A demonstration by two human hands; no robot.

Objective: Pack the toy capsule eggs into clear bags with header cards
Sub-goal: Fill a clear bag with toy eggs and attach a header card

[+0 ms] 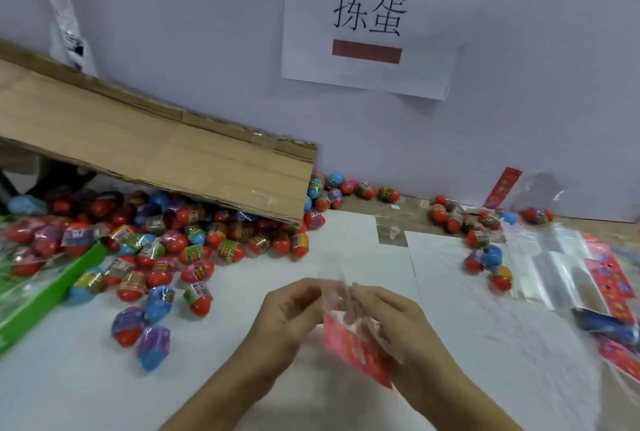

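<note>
We've got the clear bag [349, 306] w/ its red header card [353, 349] held near-centre over the table [242, 378]: thin film, light, floppy, prob slippery, so we'd work the mouth edges. Left hand [287, 313] & right hand [391, 320] meet, fingertips pinching the film, blurred. Eggs [166, 257] piled far left.

L hand [291, 313] & R hand [398, 320] together, pinching
</note>
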